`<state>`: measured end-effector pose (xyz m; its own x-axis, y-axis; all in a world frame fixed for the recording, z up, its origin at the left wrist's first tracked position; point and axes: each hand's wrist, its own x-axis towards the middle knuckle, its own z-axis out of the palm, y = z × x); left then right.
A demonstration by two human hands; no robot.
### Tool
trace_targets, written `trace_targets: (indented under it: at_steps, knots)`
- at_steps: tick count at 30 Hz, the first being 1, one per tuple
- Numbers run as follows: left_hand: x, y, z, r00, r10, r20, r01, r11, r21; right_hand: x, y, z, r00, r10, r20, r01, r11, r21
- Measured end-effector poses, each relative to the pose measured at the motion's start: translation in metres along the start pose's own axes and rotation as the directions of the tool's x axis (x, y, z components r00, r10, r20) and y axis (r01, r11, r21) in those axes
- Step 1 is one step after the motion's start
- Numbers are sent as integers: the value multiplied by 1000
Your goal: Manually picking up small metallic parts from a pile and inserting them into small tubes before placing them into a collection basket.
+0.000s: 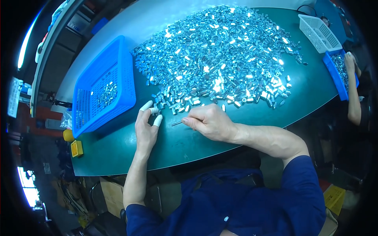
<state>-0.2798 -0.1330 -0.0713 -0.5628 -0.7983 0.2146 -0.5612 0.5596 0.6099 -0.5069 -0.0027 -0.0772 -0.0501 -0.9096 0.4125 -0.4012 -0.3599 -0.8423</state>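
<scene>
a dark green table (197,145) is seen in a dim workshop, with a wide heap of shiny metal nuts (220,59) spread over its middle, a blue basket (103,84) at its left edge and a white basket (318,32) at its far right corner. the left hand (146,128), with white finger cots, is held half open and one small nut (154,111) is pinched at its fingertips by the heap's near edge. the right hand (210,122) is curled closed around a thin metal pin (176,123), just beside the left.

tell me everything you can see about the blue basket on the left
The blue basket is a rectangular tray, seemingly plastic, with perforated mesh walls and floor. It sits flat on the green table, left of the pile of shiny metal parts. A few of those parts lie inside. No hand touches it; the left hand is nearest.
</scene>
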Motion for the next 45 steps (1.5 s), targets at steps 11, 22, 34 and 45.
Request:
trace_targets:
  at_steps: [11, 22, 34, 45]
  knots:
    - [-22, 27, -5, 996, -88, -15, 83, 976, -201, 5, 1, -4, 1000, -16, -15, 16, 1000, -18]
    - [-14, 39, 26, 909, -319, 266, 345, 223, -912, 4, -5, -5, 994, 49, -101, -48, 999, 11]
    - [-14, 53, 29, 939, -256, 231, 319, 391, -863, 6, 3, -9, 969, -8, -247, 18, 999, 38]
    - [-32, 23, 33, 972, -129, 195, 233, 517, -823, -1, 6, -5, 993, 105, -52, -102, 993, 61]
